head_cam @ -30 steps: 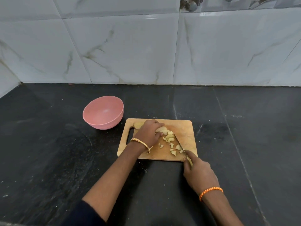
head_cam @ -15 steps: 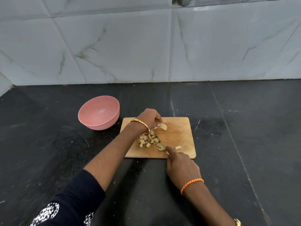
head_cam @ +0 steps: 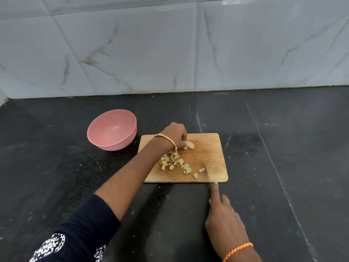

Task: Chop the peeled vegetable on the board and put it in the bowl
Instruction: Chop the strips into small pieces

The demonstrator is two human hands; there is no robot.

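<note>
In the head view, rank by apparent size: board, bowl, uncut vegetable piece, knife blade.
1. Board
2. Bowl
3. Knife blade, seen edge-on, so unsure
4. Uncut vegetable piece, partly hidden by left hand

Occlusions and cut-offs, head view

Knife handle fully hidden inside the right hand [head_cam: 225, 222]; only the thin blade [head_cam: 207, 172] shows, edge-on, tip hard to resolve. Left hand [head_cam: 174, 136] covers the rear end of the unchopped piece [head_cam: 188, 144]; fingertip contact mostly hidden. Left forearm hides the cutting board's [head_cam: 213, 148] left edge and part of the chopped pile [head_cam: 174, 163]. Both arms cut off by bottom edge. Dark object at top edge cropped, unidentifiable.
</note>
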